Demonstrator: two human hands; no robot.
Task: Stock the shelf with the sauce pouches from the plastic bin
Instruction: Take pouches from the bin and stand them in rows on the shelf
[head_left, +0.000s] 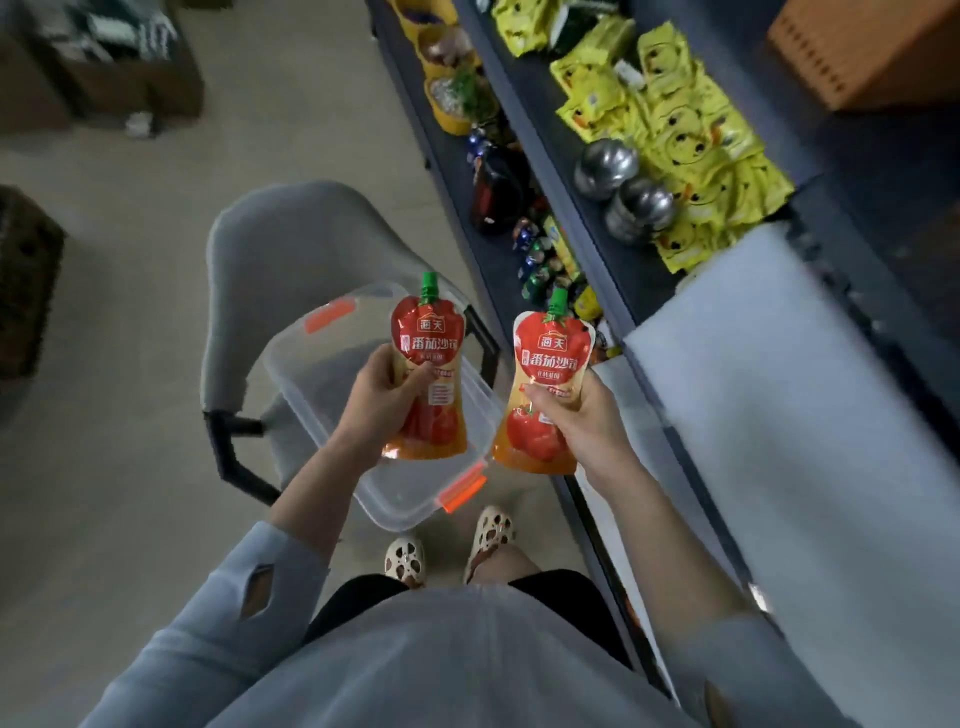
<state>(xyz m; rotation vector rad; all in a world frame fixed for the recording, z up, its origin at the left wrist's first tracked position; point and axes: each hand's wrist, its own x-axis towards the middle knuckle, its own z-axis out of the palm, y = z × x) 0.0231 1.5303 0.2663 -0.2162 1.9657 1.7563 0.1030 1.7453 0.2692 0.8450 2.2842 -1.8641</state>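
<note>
My left hand (376, 402) grips a red and orange sauce pouch (430, 343) with a green cap, held upright above the clear plastic bin (410, 501). My right hand (582, 415) grips a second, matching sauce pouch (545, 364) just to the right of the bin, near the shelf's front edge. The bin has orange latches and rests on a grey chair (291, 249). No pouch shows inside the bin. The dark shelf unit (587, 244) runs along the right side.
Yellow snack packets (685, 130) and two steel pots (623, 187) fill the upper shelf. Bottles and cans (524, 228) crowd the lower shelf. A white sheet (779, 415) covers the near shelf part. An orange box (872, 57) sits top right. Cardboard boxes (114, 73) stand on the floor at left.
</note>
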